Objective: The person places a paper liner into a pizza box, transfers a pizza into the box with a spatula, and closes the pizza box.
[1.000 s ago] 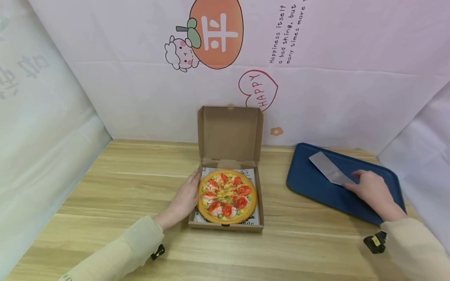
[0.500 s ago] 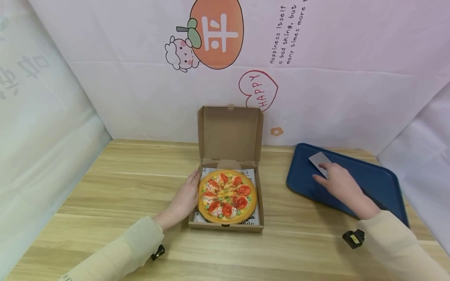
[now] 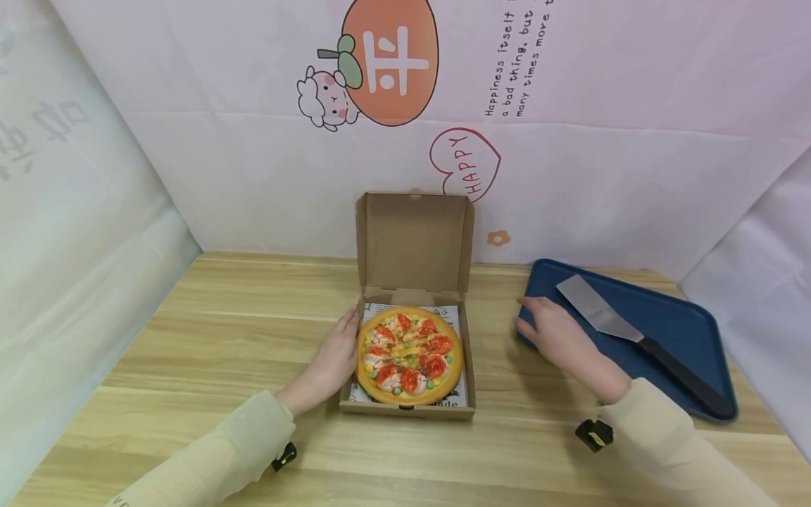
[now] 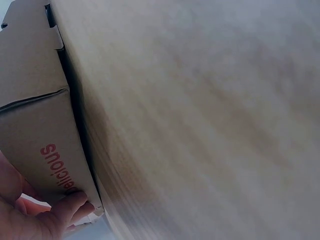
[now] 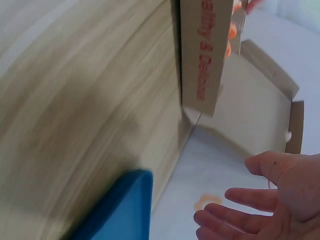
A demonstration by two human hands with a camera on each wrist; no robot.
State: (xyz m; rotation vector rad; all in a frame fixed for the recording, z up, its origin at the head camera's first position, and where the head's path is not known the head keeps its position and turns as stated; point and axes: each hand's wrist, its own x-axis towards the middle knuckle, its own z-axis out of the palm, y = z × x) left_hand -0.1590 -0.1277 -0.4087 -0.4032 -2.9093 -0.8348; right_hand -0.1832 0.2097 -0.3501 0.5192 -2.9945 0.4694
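An uncut toy pizza (image 3: 409,355) lies on printed paper inside a cardboard pizza box (image 3: 415,243), its lid raised. My left hand (image 3: 329,360) touches the left wall of the box, fingers lying along it; in the left wrist view these fingers (image 4: 72,205) press the outer side with red lettering. Between the box and the blue tray (image 3: 687,310), my right hand (image 3: 560,334) hovers by the tray's left edge, holding nothing. The right wrist view shows its fingers (image 5: 235,217) spread loosely. On the tray rests a spatula (image 3: 598,308) with a metal blade and black handle (image 3: 684,377).
A wooden table (image 3: 241,303) bears the box and tray. Behind it hangs a white printed cloth (image 3: 253,176), close to the raised lid. More pale cloth (image 3: 76,211) closes off the left side, and another sheet stands at the right.
My right hand has moved left from over the spatula, across the tray toward the box, leaving the spatula lying in full view. My left hand has stayed at the box.
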